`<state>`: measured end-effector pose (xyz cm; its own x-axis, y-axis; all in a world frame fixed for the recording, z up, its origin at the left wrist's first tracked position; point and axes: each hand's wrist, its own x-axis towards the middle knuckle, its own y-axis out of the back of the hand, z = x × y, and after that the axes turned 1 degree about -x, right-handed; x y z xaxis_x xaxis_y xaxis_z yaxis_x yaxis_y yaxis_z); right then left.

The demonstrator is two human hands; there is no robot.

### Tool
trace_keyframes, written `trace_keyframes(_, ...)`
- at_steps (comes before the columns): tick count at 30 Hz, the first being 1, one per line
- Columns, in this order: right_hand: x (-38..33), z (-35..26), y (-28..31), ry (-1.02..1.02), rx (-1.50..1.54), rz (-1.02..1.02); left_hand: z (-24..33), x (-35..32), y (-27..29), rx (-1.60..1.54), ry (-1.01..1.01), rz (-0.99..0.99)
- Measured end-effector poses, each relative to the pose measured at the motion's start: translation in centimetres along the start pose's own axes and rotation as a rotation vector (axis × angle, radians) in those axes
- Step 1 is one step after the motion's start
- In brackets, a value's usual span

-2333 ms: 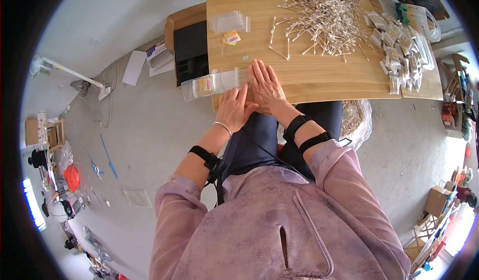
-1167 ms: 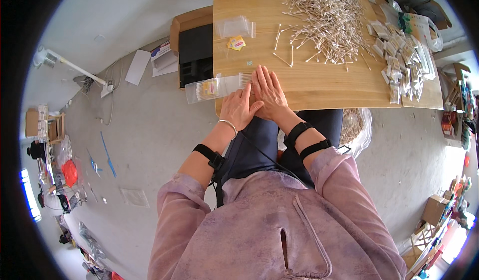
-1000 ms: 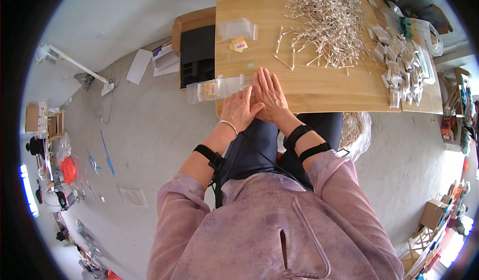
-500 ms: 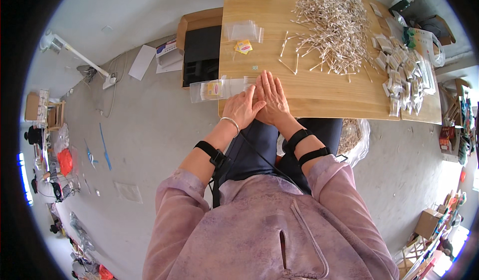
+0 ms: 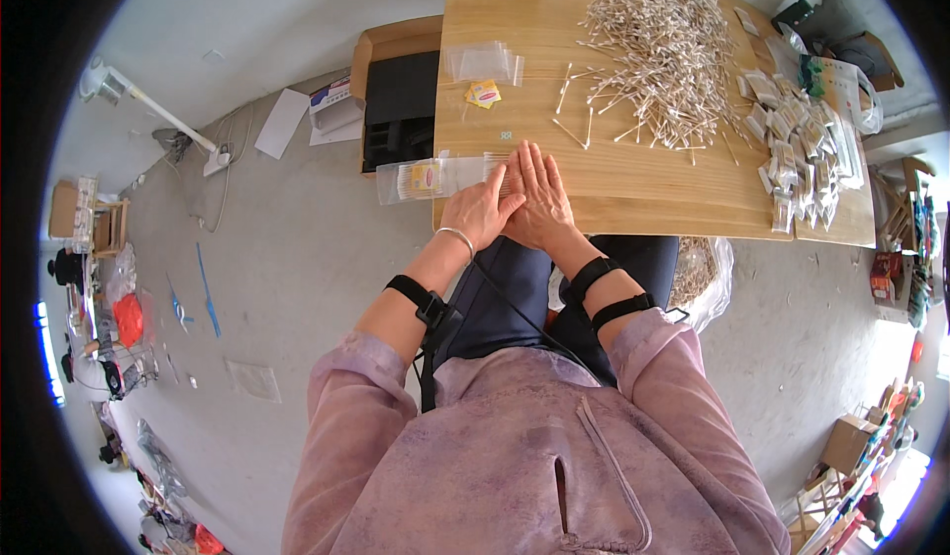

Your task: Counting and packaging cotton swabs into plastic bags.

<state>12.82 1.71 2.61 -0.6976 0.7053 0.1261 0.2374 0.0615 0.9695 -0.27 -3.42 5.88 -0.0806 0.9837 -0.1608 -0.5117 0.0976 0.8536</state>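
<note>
At the near left edge of the table, my left hand (image 5: 477, 211) and my right hand (image 5: 539, 202) press side by side over cotton swabs (image 5: 494, 161), whose white tips show beyond my left fingers. The right hand lies flat, fingers stretched forward. The left one angles in against it, thumb apart and resting near the right palm. Their palms hide most of the swabs. Left of them, a clear plastic bag (image 5: 392, 186) holding swabs and a yellow card (image 5: 424, 176) overhangs the table's edge.
A big heap of loose swabs (image 5: 658, 55) covers the far middle of the wooden table (image 5: 534, 31). Filled small packets (image 5: 802, 154) pile at the right. Flat empty bags (image 5: 482, 63) and yellow cards (image 5: 483, 93) lie at the left, beside a box with a black item (image 5: 401, 100).
Both hands stay in nearly the same place, with only a very slight shift of the left hand. The things on the table have not moved.
</note>
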Motion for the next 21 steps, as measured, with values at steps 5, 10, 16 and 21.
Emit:
trace_keyframes(5,0.00,-0.04,0.01,-0.003,-0.002,-0.007,0.01,0.01,0.04,-0.016,0.004,0.016)
trace_keyframes(10,-0.03,0.28,-0.68,-0.003,-0.023,0.007,0.35,0.36,0.49,0.010,0.040,-0.037)
trace_keyframes(16,-0.01,0.24,-0.66,-0.014,-0.050,-0.014,0.37,0.27,0.58,-0.006,0.032,-0.028)
trace_keyframes(21,-0.01,0.23,-0.38,-0.006,-0.048,-0.022,-0.12,0.61,0.29,-0.017,0.055,-0.030)
